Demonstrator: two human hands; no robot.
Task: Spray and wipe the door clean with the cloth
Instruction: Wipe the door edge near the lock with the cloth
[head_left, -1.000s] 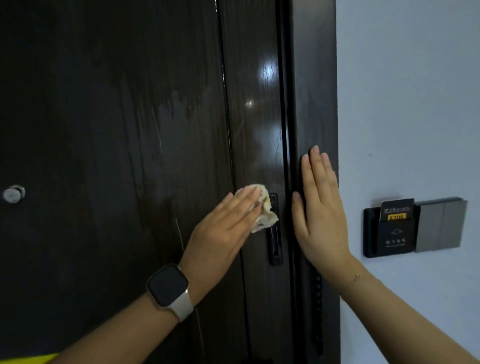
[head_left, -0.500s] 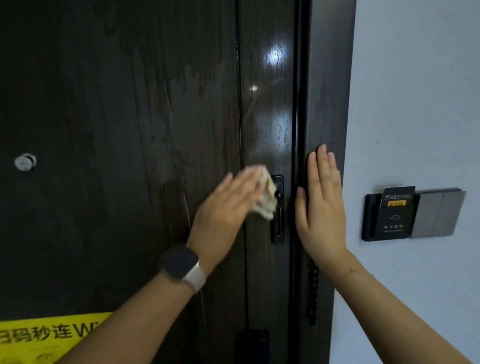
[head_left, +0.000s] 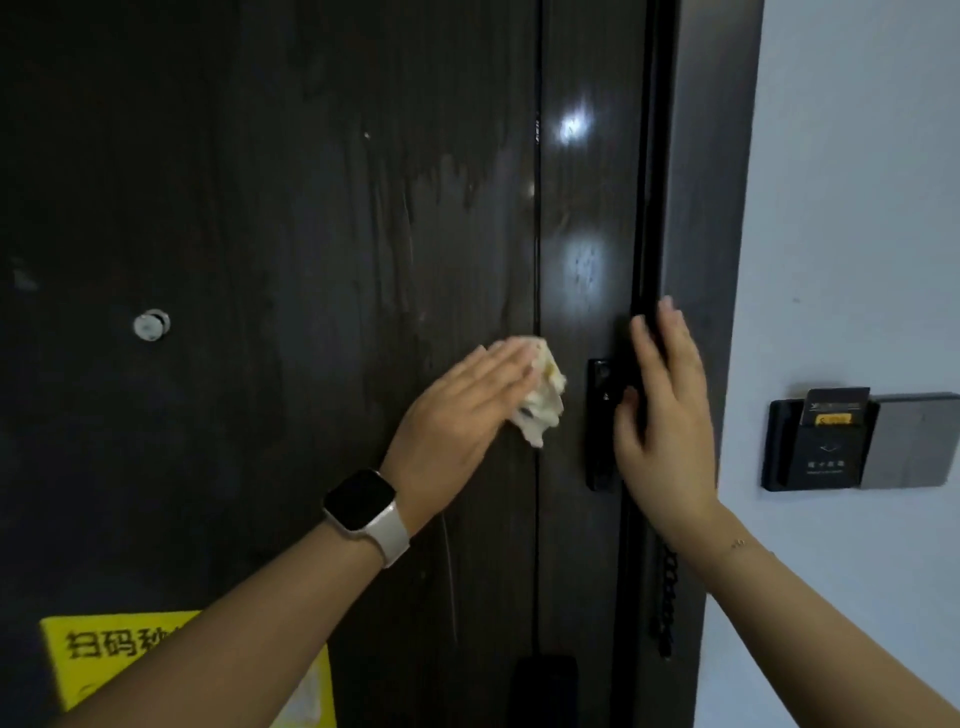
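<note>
Left hand (head_left: 457, 415), fingers flat, presses crumpled white cloth (head_left: 543, 405) on dark glossy wooden door (head_left: 311, 260); streaked wet panel lies up-left. Right hand (head_left: 665, 415), open, braces door edge.

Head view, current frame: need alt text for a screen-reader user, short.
A person's left hand presses a crumpled pale cloth flat against a dark wooden door, while the right hand rests open on the door's edge beside a black latch plate. On the white wall to the right is a key card holder.
</note>
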